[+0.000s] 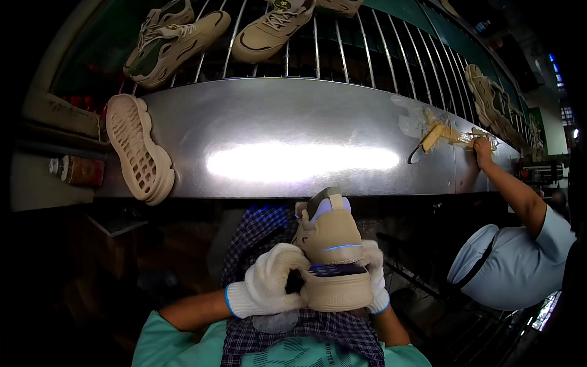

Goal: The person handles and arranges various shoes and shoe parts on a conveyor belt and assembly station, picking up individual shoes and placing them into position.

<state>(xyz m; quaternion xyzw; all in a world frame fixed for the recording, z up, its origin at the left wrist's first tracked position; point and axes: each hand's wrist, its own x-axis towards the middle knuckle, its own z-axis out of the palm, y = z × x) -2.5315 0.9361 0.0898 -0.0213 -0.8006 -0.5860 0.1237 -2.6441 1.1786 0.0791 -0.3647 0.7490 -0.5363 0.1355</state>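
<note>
A shiny metal surface (263,116) carries a broad white glare along its near side. At its left end lies a loose beige shoe sole (139,150), its latticed hollows facing up and its tip slightly over the near edge. Left of that, a dark-red bottle (84,170) lies on its side, its pale cap pointing left. Behind the surface, a rack of parallel metal bars (367,49) holds beige lace-up sneakers (273,30), with more along its right end. Toward the right, clear film (415,120) sits beside a bent yellowish strip (433,138). Past it, a co-worker in a light-blue shirt (520,263) extends an arm over the surface.
</note>
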